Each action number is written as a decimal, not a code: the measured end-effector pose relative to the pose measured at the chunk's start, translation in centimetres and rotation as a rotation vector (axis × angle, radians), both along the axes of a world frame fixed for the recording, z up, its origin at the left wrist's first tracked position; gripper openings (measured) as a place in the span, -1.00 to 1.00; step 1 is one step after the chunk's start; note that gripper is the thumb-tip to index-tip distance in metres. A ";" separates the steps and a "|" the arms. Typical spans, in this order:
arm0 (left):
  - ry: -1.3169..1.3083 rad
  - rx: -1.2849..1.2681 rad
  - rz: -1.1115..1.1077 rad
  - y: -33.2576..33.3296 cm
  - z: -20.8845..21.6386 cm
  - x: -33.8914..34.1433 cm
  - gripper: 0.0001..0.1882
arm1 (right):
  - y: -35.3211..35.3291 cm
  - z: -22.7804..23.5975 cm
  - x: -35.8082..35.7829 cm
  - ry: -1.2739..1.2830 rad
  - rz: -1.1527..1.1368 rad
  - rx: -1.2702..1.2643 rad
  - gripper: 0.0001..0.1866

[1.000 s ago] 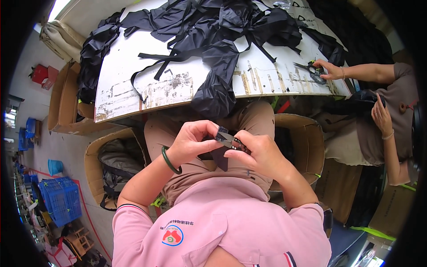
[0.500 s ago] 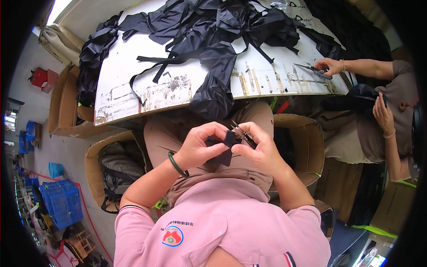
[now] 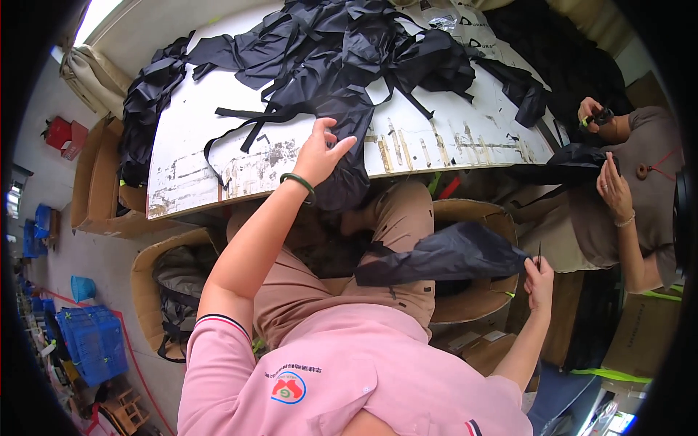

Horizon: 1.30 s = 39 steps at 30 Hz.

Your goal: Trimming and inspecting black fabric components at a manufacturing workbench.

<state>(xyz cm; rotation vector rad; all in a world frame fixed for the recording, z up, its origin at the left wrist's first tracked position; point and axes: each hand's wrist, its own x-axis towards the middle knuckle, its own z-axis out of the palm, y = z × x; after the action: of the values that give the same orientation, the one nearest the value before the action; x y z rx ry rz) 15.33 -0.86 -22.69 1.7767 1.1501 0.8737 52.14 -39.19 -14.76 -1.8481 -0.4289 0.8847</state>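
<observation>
My left hand (image 3: 325,152) is over the near edge of the white table, fingers apart, above a hanging length of black fabric (image 3: 349,182). Whether the fingertips touch that fabric I cannot tell. Out to the right, my right hand (image 3: 538,285) is closed on one end of a loose black fabric piece (image 3: 451,254). This thin, shiny piece trails leftward across my right thigh and over an open cardboard box. Dark pointed thread snips (image 3: 539,256) stick up from the same hand; their handles are hidden in my fingers.
A heap of black fabric with straps (image 3: 320,58) covers the far part of the worn white table (image 3: 254,156). Cardboard boxes (image 3: 149,291) flank my legs. At the right, a co-worker's hands (image 3: 616,187) handle black fabric and a dark tool. Blue crates (image 3: 93,341) stand far left.
My hands have parted from my lap. The left one let go and reached forward to the table; the right one swung right, carrying the fabric piece and snips. The co-worker's tool hand rose off the table.
</observation>
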 end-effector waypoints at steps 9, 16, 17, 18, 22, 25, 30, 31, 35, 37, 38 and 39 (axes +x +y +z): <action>-0.461 -0.261 0.067 1.5 -0.1 2.3 -0.76 | -0.7 -7.4 -1.2 -0.560 0.265 -0.409 -0.70; -0.536 -0.178 -0.346 -11.0 3.4 0.4 -0.82 | 16.4 -4.7 -13.5 0.076 0.336 0.513 -0.73; -0.517 -0.160 -0.381 -12.2 3.1 0.3 -0.82 | 18.6 -4.5 -15.1 0.135 0.358 0.531 -0.74; -0.512 -0.214 -0.397 -13.4 3.0 0.0 -0.83 | 20.6 -4.7 -16.2 0.194 0.381 0.549 -0.75; -0.581 -0.486 -0.471 -15.7 1.1 -1.5 -0.79 | 23.1 -4.8 -20.3 0.300 0.532 0.473 -0.84; -0.699 -0.701 -0.409 -15.6 1.7 -4.6 -0.87 | 20.7 -1.7 -21.8 0.125 0.706 0.616 -0.89; -0.663 -0.848 -0.235 -13.1 2.9 -8.8 -0.46 | 17.6 1.6 -23.4 -0.290 1.162 0.713 -0.74; -0.560 -0.912 -0.308 -12.5 3.4 -8.8 -0.34 | 17.4 1.7 -24.2 -0.510 1.239 0.762 -0.73; -0.347 -1.023 -0.606 -12.2 2.5 -6.0 -0.48 | 16.4 0.5 -27.2 -0.855 1.441 0.849 -0.78; -0.369 -0.878 -0.668 -12.7 1.4 -5.2 -0.54 | 15.8 -0.1 -27.8 -0.870 1.464 0.853 -0.80; -0.455 -0.835 -0.647 -12.9 1.0 -5.1 -0.57 | 15.6 -0.2 -28.0 -0.885 1.489 0.810 -0.79; -0.497 -0.747 -0.526 -12.6 2.0 -5.1 -0.61 | 15.4 -0.4 -27.9 -0.900 1.509 0.762 -0.77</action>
<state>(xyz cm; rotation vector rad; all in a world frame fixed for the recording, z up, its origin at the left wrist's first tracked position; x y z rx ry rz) 10.21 -13.48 -20.72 1.0666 0.5246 0.4327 24.20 -23.74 -15.19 -0.8331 -2.4890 0.4984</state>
